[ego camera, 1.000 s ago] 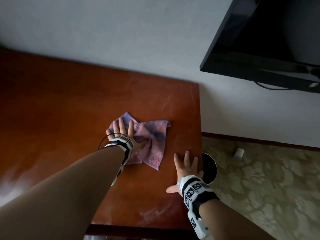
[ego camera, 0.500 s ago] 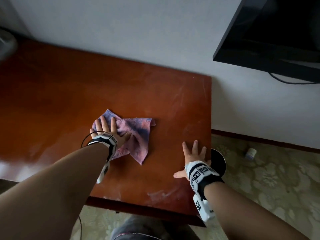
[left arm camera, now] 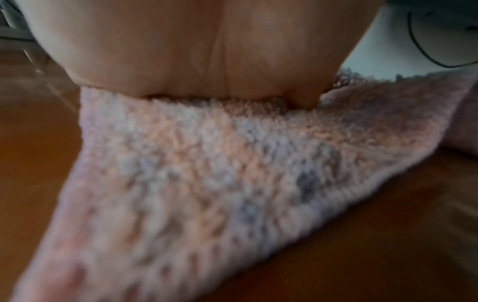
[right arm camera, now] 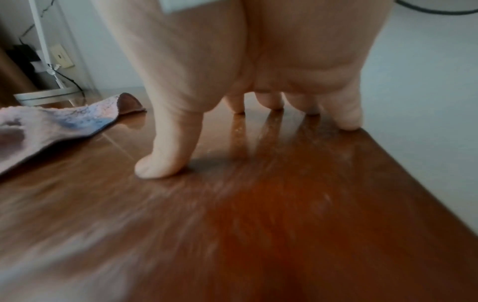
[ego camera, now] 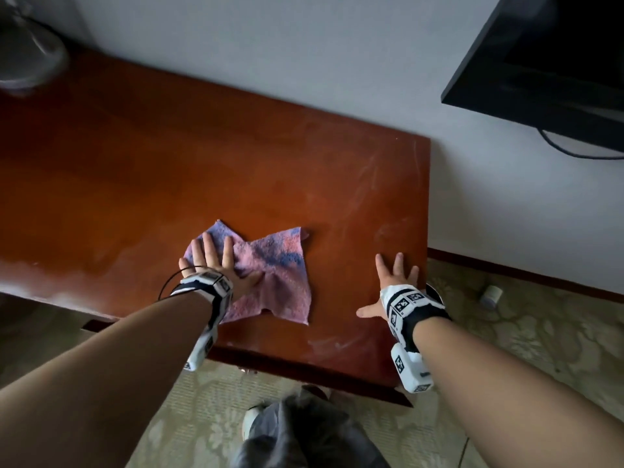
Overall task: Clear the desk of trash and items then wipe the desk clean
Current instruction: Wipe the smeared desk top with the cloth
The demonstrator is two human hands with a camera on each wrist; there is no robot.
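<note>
My left hand (ego camera: 216, 265) lies flat on the pink and blue cloth (ego camera: 273, 278), fingers straight, pressing it onto the brown table (ego camera: 202, 163). Most of the cloth spreads out to the right of that hand, toward my other one. Farther right, white dusty streaks (ego camera: 364, 184) show near the table's right edge. My right hand (ego camera: 393, 282) rests there, fingers spread, holding nothing. I think my left hand has to push the cloth to the right to reach those streaks.
</note>
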